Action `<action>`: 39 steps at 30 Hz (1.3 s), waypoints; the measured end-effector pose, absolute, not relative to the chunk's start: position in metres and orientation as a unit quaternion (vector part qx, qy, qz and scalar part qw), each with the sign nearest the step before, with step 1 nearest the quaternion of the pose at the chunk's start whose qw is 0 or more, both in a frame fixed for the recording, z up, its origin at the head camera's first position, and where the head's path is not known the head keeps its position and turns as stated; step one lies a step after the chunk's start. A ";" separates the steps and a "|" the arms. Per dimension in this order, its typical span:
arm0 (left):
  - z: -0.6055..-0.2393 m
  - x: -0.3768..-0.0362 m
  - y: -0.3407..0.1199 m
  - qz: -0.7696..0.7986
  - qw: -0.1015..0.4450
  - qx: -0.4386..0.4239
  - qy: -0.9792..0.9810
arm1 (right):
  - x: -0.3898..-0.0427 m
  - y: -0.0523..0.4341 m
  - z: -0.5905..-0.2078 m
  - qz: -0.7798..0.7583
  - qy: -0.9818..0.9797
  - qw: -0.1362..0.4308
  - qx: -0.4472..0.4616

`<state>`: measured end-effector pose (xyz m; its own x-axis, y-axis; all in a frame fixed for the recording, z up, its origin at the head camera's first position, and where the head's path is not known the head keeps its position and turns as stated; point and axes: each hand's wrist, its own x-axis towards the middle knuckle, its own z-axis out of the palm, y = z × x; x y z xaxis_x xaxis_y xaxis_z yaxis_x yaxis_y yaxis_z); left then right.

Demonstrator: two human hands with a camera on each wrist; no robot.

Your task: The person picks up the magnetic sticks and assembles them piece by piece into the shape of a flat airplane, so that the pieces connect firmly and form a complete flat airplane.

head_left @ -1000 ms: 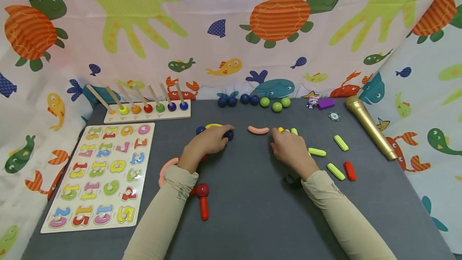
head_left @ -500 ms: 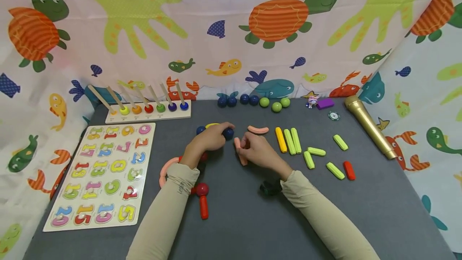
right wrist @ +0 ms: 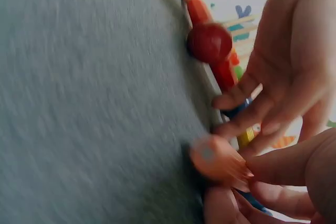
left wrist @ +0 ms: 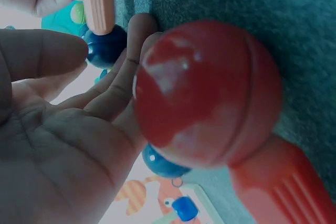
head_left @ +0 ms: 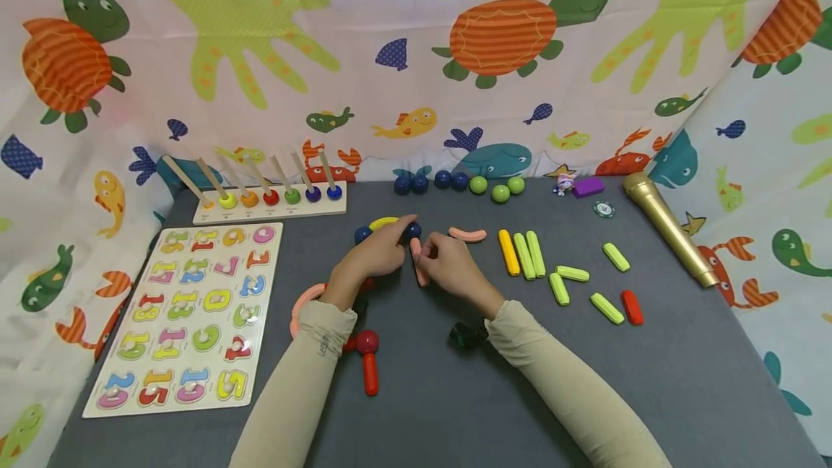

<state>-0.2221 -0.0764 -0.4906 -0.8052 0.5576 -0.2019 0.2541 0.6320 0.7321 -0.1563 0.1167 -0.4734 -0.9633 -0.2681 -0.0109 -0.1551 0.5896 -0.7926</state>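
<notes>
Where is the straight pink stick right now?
In the head view the pink stick is mid-table, pinched by the right hand, its far end touching the dark blue ball at the left hand fingertips.

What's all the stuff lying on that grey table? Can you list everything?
Number puzzle board: one, many-coloured, near left.
Peg rack: one, wooden, far left.
Balls: four dark blue, three green, back edge.
Straight sticks: one yellow, six green, one red, right of centre.
Curved pink piece: one, centre.
Pink ring: one, by left sleeve.
Red ball and stick: near centre.
Microphone: one, gold, far right.
Purple block: one, back right.
Left hand: rests on blue ball.
Right hand: pinches pink stick.
</notes>
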 end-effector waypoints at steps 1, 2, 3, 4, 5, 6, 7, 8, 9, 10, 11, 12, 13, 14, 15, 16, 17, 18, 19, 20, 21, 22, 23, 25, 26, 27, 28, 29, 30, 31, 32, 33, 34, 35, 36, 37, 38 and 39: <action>-0.499 -0.225 -0.079 0.363 0.205 0.229 0.880 | -0.159 0.117 -0.472 -0.432 0.892 0.060 -0.122; -0.498 -0.224 -0.080 0.367 0.208 0.224 0.879 | -0.162 0.117 -0.472 -0.424 0.895 0.053 -0.124; -0.495 -0.220 -0.081 0.369 0.211 0.219 0.878 | -0.165 0.118 -0.471 -0.417 0.899 0.044 -0.125; -0.490 -0.216 -0.081 0.371 0.212 0.217 0.878 | -0.169 0.118 -0.470 -0.412 0.902 0.036 -0.124; -0.481 -0.209 -0.081 0.374 0.215 0.216 0.876 | -0.173 0.119 -0.468 -0.407 0.905 0.026 -0.122; -0.473 -0.203 -0.081 0.370 0.215 0.219 0.877 | -0.178 0.120 -0.467 -0.398 0.909 0.012 -0.121; -0.475 -0.200 -0.081 0.367 0.211 0.227 0.877 | -0.184 0.120 -0.466 -0.390 0.913 -0.001 -0.120; -0.476 -0.197 -0.081 0.365 0.205 0.240 0.876 | -0.190 0.121 -0.465 -0.380 0.917 -0.014 -0.120; -0.474 -0.191 -0.080 0.357 0.201 0.250 0.878 | -0.197 0.122 -0.464 -0.374 0.919 -0.021 -0.122; -0.472 -0.187 -0.078 0.345 0.196 0.261 0.880 | -0.205 0.123 -0.463 -0.366 0.921 -0.025 -0.128; -0.470 -0.182 -0.076 0.332 0.195 0.273 0.881 | -0.213 0.123 -0.461 -0.356 0.924 -0.025 -0.138; -0.470 -0.178 -0.074 0.318 0.196 0.285 0.883 | -0.221 0.124 -0.460 -0.345 0.926 -0.020 -0.151; -0.470 -0.174 -0.072 0.302 0.198 0.296 0.884 | -0.228 0.124 -0.458 -0.336 0.927 -0.008 -0.164; -0.459 -0.166 -0.068 0.289 0.207 0.300 0.885 | -0.236 0.124 -0.456 -0.326 0.928 0.005 -0.179; -0.448 -0.159 -0.065 0.276 0.217 0.302 0.886 | -0.242 0.125 -0.454 -0.319 0.928 0.023 -0.192; -0.448 -0.157 -0.063 0.268 0.221 0.308 0.886 | -0.249 0.124 -0.452 -0.306 0.929 0.042 -0.204; -0.448 -0.155 -0.062 0.263 0.225 0.312 0.885 | -0.254 0.124 -0.450 -0.293 0.930 0.059 -0.212; -0.448 -0.154 -0.061 0.260 0.228 0.312 0.885 | -0.259 0.124 -0.450 -0.281 0.932 0.074 -0.218; -0.448 -0.154 -0.061 0.261 0.228 0.311 0.885 | -0.263 0.124 -0.449 -0.269 0.934 0.086 -0.219; -0.447 -0.153 -0.061 0.266 0.228 0.308 0.885 | -0.267 0.123 -0.449 -0.257 0.936 0.093 -0.222; -0.447 -0.153 -0.062 0.270 0.227 0.304 0.885 | -0.270 0.123 -0.451 -0.247 0.938 0.097 -0.222; -0.447 -0.153 -0.062 0.276 0.226 0.298 0.885 | -0.273 0.123 -0.452 -0.235 0.941 0.097 -0.224; -0.446 -0.153 -0.064 0.283 0.224 0.294 0.885 | -0.275 0.122 -0.454 -0.229 0.943 0.094 -0.225; -0.446 -0.154 -0.066 0.294 0.222 0.285 0.885 | -0.275 0.124 -0.457 -0.224 0.945 0.086 -0.221; -0.447 -0.155 -0.066 0.299 0.220 0.283 0.884 | -0.273 0.126 -0.458 -0.226 0.946 0.080 -0.218; -0.448 -0.155 -0.067 0.303 0.221 0.280 0.884 | -0.271 0.129 -0.458 -0.235 0.945 0.072 -0.215; -0.448 -0.156 -0.067 0.308 0.221 0.276 0.883 | -0.268 0.132 -0.458 -0.248 0.943 0.064 -0.212; -0.449 -0.157 -0.068 0.313 0.219 0.273 0.883 | -0.263 0.136 -0.456 -0.268 0.940 0.058 -0.204; -0.450 -0.158 -0.068 0.319 0.216 0.270 0.882 | -0.256 0.140 -0.453 -0.291 0.935 0.057 -0.193; -0.450 -0.159 -0.069 0.324 0.213 0.269 0.882 | -0.248 0.144 -0.450 -0.315 0.930 0.058 -0.182; -0.450 -0.160 -0.069 0.329 0.211 0.267 0.881 | -0.239 0.149 -0.446 -0.343 0.921 0.066 -0.170; -0.450 -0.161 -0.069 0.333 0.209 0.264 0.881 | -0.230 0.153 -0.443 -0.370 0.911 0.077 -0.162; -0.449 -0.161 -0.070 0.339 0.205 0.263 0.880 | -0.219 0.157 -0.440 -0.393 0.902 0.093 -0.153; -0.449 -0.162 -0.070 0.343 0.202 0.262 0.879 | -0.208 0.160 -0.438 -0.414 0.891 0.112 -0.144; -0.448 -0.162 -0.071 0.347 0.200 0.261 0.878 | -0.198 0.163 -0.437 -0.432 0.881 0.134 -0.140; -0.447 -0.163 -0.072 0.351 0.200 0.258 0.877 | -0.189 0.165 -0.438 -0.450 0.867 0.155 -0.143; -0.446 -0.163 -0.073 0.355 0.200 0.255 0.877 | -0.181 0.166 -0.440 -0.466 0.854 0.178 -0.147; -0.445 -0.163 -0.073 0.359 0.201 0.253 0.876 | -0.174 0.165 -0.442 -0.478 0.842 0.199 -0.155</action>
<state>-0.1634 -0.0733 -0.4450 -0.7905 0.5882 -0.1707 0.2995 0.6143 0.7300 -0.1736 0.1651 -0.4423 -0.8728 -0.4506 -0.1878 -0.0697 0.4958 -0.8656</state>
